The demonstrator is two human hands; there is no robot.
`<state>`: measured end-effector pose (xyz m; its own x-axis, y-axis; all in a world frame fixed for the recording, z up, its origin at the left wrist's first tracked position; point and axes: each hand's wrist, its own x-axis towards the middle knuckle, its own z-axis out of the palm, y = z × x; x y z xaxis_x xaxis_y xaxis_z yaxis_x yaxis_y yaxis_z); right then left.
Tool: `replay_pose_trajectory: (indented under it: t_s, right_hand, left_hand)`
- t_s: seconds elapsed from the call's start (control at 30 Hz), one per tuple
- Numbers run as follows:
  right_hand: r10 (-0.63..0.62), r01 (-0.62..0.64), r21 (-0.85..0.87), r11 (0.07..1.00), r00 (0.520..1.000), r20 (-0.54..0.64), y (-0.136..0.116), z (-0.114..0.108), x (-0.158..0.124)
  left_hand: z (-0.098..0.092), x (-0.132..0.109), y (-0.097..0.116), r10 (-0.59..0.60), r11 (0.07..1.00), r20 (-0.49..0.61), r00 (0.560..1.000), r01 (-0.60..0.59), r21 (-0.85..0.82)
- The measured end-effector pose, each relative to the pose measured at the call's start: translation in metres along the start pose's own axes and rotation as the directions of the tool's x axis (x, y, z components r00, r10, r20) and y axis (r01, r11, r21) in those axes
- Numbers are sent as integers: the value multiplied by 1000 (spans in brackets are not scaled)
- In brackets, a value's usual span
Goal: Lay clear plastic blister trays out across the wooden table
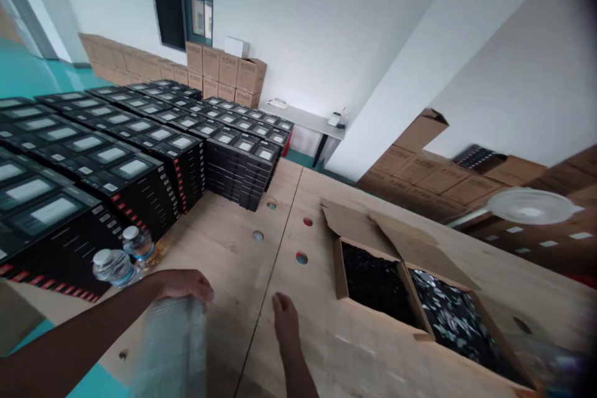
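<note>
My left hand (189, 286) is closed at the top edge of a translucent plastic sheet or bag (175, 348), which hangs below it and is smeared by motion. My right hand (286, 320) is over the wooden table (233, 261), its thumb and fingers pressed together; whether anything thin is between them I cannot make out. Two clear bottles with white caps, one in front (114, 267) and one behind (138, 245), stand just beyond my left wrist.
Stacked black boxes (237, 165) fill the table's left side. Two open cardboard boxes, one with black items (375, 283) and one with shiny black packets (457, 317), lie at right. A round lamp or magnifier (534, 206) juts in above. Cartons (228, 71) line the wall.
</note>
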<state>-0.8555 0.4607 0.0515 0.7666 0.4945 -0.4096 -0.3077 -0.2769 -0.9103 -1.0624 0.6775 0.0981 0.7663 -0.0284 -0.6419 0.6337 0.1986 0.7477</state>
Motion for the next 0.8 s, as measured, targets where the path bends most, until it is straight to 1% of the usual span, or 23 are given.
replay_pose_trajectory:
  t_s: [0.07,0.1,0.13,0.17,0.2,0.27,0.33,0.4,0.47,0.5,0.57,0.67,0.7,0.73,0.77,0.8]
  right_hand:
    - [-11,20,-66,998,991,136,-1,20,-32]
    - [-17,47,-106,993,964,267,-1,33,-50]
    - [-2,47,-111,993,927,374,-1,44,-67]
    - [13,24,-85,996,909,417,-1,55,-81]
    - [32,-3,-66,998,895,444,-3,64,-93]
    - [74,-78,-8,997,901,428,-8,73,-108]
    - [127,-170,69,983,902,413,-12,75,-112]
    - [176,-262,168,950,898,403,-14,73,-111]
    - [194,-304,252,919,904,381,-12,70,-107]
    - [187,-298,286,911,915,357,-10,67,-105]
    - [153,-249,348,904,947,282,-4,56,-96]
    - [122,-157,408,899,986,112,7,25,-67]
    - [126,-138,395,908,990,57,11,12,-53]
    - [135,-131,345,929,991,11,14,-2,-37]
    - [138,-125,249,960,990,-35,15,-17,-22]
    - [128,-118,114,986,988,-87,16,-30,-7]
  left_hand:
    - [2,8,2,2,1000,1,1000,-2,0]
    - [4,13,3,8,1000,8,1000,-8,2]
    - [6,18,4,18,1000,19,1000,-18,4]
    - [8,22,5,27,1000,31,999,-28,6]
    - [9,26,7,34,999,41,999,-35,9]
    - [10,30,10,34,999,45,998,-36,24]
    - [10,31,14,25,999,31,999,-26,46]
    - [9,30,18,29,998,18,999,-30,58]
    - [8,27,18,37,998,13,999,-37,54]
    - [7,25,17,33,998,9,999,-33,44]
    - [5,21,12,13,1000,4,1000,-13,7]
    - [1,14,0,-6,998,7,1000,6,-60]
    - [-1,12,-3,-5,997,4,1000,6,-75]
    - [-2,9,-7,-6,996,-3,1000,6,-87]
    - [-3,7,-9,-6,995,-11,1000,5,-96]
    - [-4,6,-11,-6,995,-22,1000,3,-102]
